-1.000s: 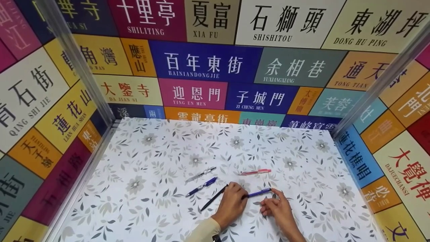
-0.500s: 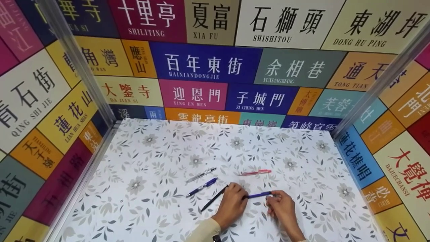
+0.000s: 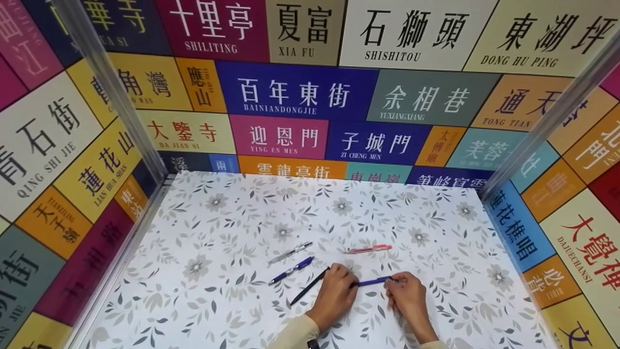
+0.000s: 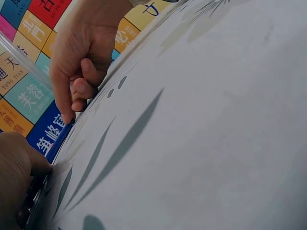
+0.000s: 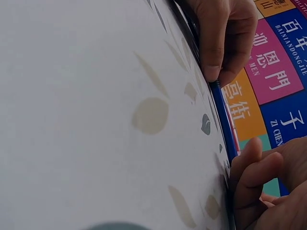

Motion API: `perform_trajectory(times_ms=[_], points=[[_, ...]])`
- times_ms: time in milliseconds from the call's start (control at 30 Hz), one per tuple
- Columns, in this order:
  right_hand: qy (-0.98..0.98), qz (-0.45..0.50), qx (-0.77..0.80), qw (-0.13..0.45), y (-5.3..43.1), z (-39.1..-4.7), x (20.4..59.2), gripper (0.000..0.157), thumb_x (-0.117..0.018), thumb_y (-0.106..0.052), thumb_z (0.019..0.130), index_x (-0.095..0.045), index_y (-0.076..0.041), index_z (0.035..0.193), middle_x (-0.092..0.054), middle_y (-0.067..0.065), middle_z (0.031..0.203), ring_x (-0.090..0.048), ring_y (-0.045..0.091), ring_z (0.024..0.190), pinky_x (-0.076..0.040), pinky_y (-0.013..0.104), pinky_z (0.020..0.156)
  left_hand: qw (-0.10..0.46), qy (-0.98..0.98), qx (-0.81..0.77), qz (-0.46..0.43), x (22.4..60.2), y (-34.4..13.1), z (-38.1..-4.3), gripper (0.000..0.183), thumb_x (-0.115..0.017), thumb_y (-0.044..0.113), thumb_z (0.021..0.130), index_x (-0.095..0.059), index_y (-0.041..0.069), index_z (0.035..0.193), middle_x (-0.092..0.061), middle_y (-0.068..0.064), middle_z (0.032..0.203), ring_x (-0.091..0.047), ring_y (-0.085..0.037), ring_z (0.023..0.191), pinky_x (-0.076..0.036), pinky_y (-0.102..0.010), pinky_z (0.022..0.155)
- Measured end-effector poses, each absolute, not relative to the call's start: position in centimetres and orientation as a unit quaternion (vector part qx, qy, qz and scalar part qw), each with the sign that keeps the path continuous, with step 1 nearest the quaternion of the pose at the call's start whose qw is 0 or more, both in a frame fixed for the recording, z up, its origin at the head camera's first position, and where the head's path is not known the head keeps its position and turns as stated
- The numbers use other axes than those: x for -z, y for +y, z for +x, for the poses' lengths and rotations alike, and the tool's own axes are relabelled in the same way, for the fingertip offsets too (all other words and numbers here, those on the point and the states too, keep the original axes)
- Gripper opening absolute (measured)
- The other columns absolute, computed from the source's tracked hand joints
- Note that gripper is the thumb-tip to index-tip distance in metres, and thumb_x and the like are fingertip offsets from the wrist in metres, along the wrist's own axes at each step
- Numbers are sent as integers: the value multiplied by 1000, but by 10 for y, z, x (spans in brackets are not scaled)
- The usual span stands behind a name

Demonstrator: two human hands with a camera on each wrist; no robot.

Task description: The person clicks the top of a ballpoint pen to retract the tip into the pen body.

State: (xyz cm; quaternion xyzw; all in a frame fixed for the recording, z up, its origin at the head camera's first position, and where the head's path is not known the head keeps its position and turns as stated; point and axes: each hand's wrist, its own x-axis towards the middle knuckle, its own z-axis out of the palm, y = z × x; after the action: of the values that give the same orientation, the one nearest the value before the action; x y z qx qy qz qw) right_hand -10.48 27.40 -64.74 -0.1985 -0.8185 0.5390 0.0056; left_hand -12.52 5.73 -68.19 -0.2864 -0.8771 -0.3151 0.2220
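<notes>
A blue pen (image 3: 373,281) lies low over the table between both hands. My left hand (image 3: 335,291) pinches its left end, with thumb and finger meeting there in the right wrist view. At the other end, my right hand (image 3: 409,300) holds the pen's tip between thumb and index finger; its remaining fingers are curled in. Beside the left hand lies a black pen (image 3: 309,287), its upper end close to the knuckles. Seen from the left wrist, the blue pen (image 4: 60,141) runs along the table surface, and the left fingers hide part of it.
Left of the black pen lie a blue-and-clear pen (image 3: 291,270) and a clear pen (image 3: 290,252), both slanted. A pink pen (image 3: 368,249) lies behind the hands. The floral-covered table (image 3: 232,310) is bounded by walls (image 3: 295,92) of coloured sign panels.
My right hand has shifted slightly right and turned, its thumb and index closing round the blue pen's end. That end has dipped a little. The left hand stays in place.
</notes>
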Motion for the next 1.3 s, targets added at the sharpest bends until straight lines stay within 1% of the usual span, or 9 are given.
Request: perform_trajectory(times_ms=[133,267,467,633,767,900,1000,1133,1300], points=[[-824,-189,-534,15,275,-105,648,23,-75,-11,99,-67,4,115,-72,7,69,-62,16,45,-45,25,41,204,-881,316,-287,676,57,-123,10,-85,13,90,-81,15,99,-72,3,100,-61,-17,103,-50,-36,88],[-833,-183,-521,32,276,-104,648,24,-75,-12,100,-69,4,116,-72,6,69,-61,16,47,-45,25,43,189,-879,325,-293,669,56,-123,14,-84,12,92,-81,13,106,-71,3,102,-60,-16,103,-51,-35,89],[-848,-172,-495,77,279,-105,646,22,-79,-13,98,-73,2,114,-74,4,73,-62,16,51,-47,26,47,209,-866,336,-307,662,56,-130,15,-83,8,91,-81,9,106,-72,1,102,-62,-17,102,-53,-33,89],[-847,-169,-495,98,282,-107,645,24,-81,-14,98,-75,1,115,-73,8,77,-62,17,54,-46,27,48,215,-863,336,-311,659,54,-137,19,-84,10,91,-80,9,110,-73,0,106,-62,-17,103,-54,-32,92],[-847,-166,-494,106,284,-109,643,23,-80,-16,99,-75,0,115,-75,11,84,-65,17,61,-49,28,50,196,-855,359,-319,656,53,-143,21,-84,11,92,-79,6,112,-73,-3,110,-62,-19,105,-54,-32,93],[-850,-165,-489,111,286,-111,642,24,-80,-18,100,-75,-1,116,-76,10,88,-70,18,66,-52,28,55,185,-846,384,-319,651,52,-153,23,-84,10,93,-78,4,114,-74,-5,113,-63,-20,106,-54,-31,92],[-852,-164,-484,114,286,-114,641,24,-80,-18,99,-75,-2,117,-77,8,89,-71,19,68,-52,27,57,177,-845,398,-311,648,51,-160,24,-85,10,93,-78,3,115,-74,-5,112,-63,-21,105,-54,-31,92],[-861,-157,-469,118,287,-117,642,26,-81,-19,99,-76,-2,118,-78,7,90,-71,16,69,-51,26,63,150,-848,414,-295,646,48,-167,27,-84,13,95,-78,1,119,-74,-8,111,-63,-22,108,-54,-33,96],[-868,-156,-457,120,288,-120,641,27,-82,-21,99,-78,-3,118,-78,7,93,-69,13,71,-51,25,68,121,-855,420,-278,646,46,-174,27,-82,15,97,-78,1,119,-74,-9,116,-63,-24,114,-53,-35,103]])
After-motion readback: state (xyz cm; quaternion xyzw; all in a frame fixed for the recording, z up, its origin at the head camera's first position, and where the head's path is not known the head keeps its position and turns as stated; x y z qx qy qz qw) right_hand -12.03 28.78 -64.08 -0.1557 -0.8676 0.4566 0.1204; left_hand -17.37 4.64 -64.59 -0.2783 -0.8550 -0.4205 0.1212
